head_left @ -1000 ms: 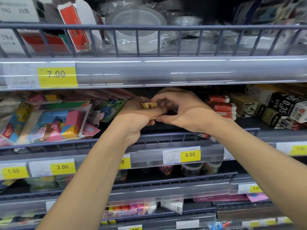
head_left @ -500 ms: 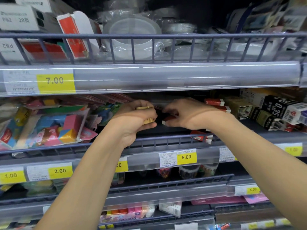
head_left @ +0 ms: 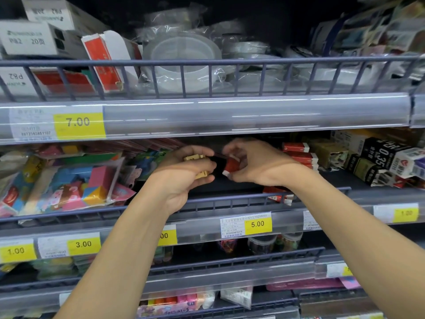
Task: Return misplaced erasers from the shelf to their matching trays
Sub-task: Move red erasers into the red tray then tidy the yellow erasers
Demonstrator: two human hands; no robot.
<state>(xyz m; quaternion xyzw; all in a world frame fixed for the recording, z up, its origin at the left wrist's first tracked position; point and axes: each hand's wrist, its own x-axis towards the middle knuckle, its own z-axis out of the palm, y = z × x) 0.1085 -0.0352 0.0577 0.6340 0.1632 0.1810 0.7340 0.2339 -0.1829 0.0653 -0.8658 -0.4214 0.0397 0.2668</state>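
Both my hands reach into the middle shelf of a stationery rack. My left hand (head_left: pixel 184 171) grips small yellow erasers (head_left: pixel 199 165) in its curled fingers. Just to its right, my right hand (head_left: pixel 257 164) pinches a red-and-white eraser (head_left: pixel 230 166) between thumb and fingers, held upright above the dark shelf floor. A stack of matching red erasers (head_left: pixel 299 154) lies right of that hand. One more red eraser (head_left: pixel 279 196) sits against the shelf's front rail, below my right wrist.
Colourful packaged eraser sets (head_left: pixel 69 180) fill the shelf's left side, and black and white boxes (head_left: pixel 381 160) its right. A wire rail (head_left: pixel 230 201) fronts the shelf, with price strips below. The upper shelf holds boxes and wrapped plastic bowls (head_left: pixel 184 63).
My hands have moved apart. My right hand let go of the yellow erasers and now pinches a red-and-white eraser. The camera tilted up slightly.
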